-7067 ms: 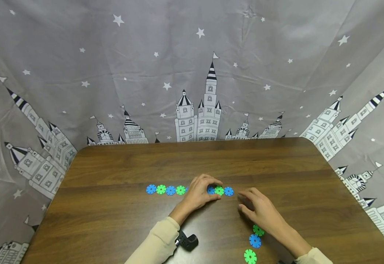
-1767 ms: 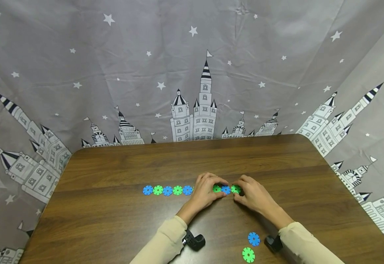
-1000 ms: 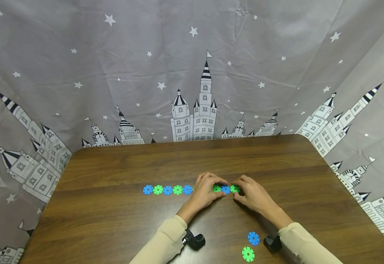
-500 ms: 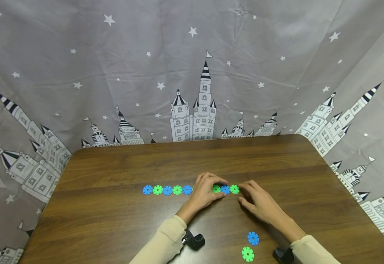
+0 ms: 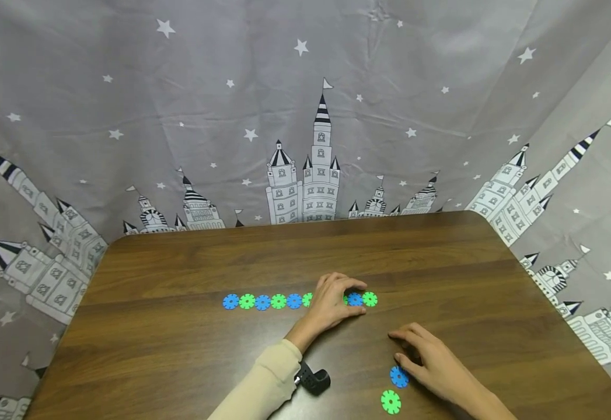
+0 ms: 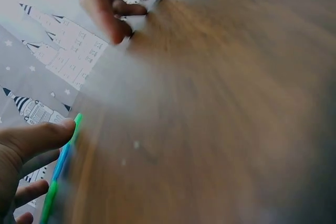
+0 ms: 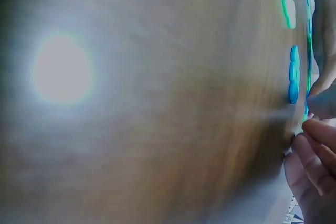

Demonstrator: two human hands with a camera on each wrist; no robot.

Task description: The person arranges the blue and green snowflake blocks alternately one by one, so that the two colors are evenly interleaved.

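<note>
Notched blue and green plastic discs form a straight row [image 5: 262, 302] across the table, colours alternating. My left hand [image 5: 327, 303] lies over the right part of the row, hiding some discs. Its thumb and index finger are spread on either side of a blue disc [image 5: 355, 299], with slight gaps. A green disc [image 5: 370, 298] ends the row just beyond those fingertips. My right hand [image 5: 431, 361], thumb and fingers apart and holding nothing, hovers by a loose blue disc [image 5: 399, 377]; its thumb is just above that disc's edge. Nearer me lies a loose green disc [image 5: 391, 402].
The brown wooden table [image 5: 179, 361] has rounded far corners. Behind it hangs a grey curtain [image 5: 221, 105] printed with castles and stars. A black wrist camera [image 5: 313, 380] sits under my left sleeve [image 5: 263, 379].
Seven seconds ago a blue disc ended the row; my right hand has since added a green one, let it go and moved down toward the loose discs. My left fingers have spread slightly.
</note>
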